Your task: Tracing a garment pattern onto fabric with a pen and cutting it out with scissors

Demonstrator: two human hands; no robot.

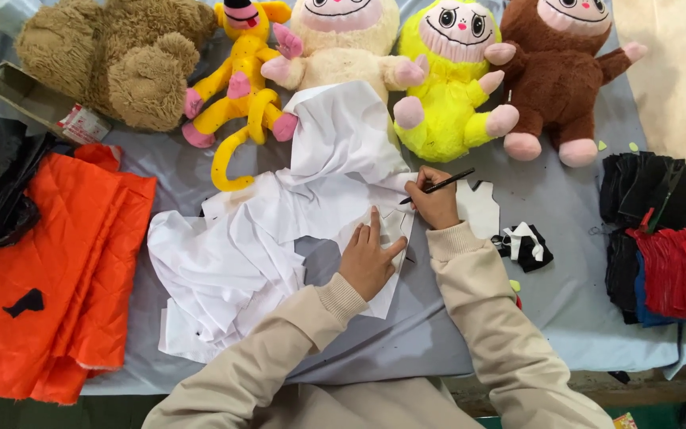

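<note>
The left hand lies flat, fingers spread, pinning white cloth taut. Just beside it, the right hand keeps a narrow grip on a black pencil, marking the cloth.

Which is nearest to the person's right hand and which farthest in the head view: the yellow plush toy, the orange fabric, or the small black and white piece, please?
From the right hand, which holds a black pen:
1. Small black and white piece, just to its right.
2. Yellow plush toy, above it at the table's far edge.
3. Orange fabric, far off on the left.

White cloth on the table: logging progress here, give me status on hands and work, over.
Left hand flat on white cloth. Right hand holds black pen, tip on cloth. Plush toys lined behind, clear of hands.
</note>
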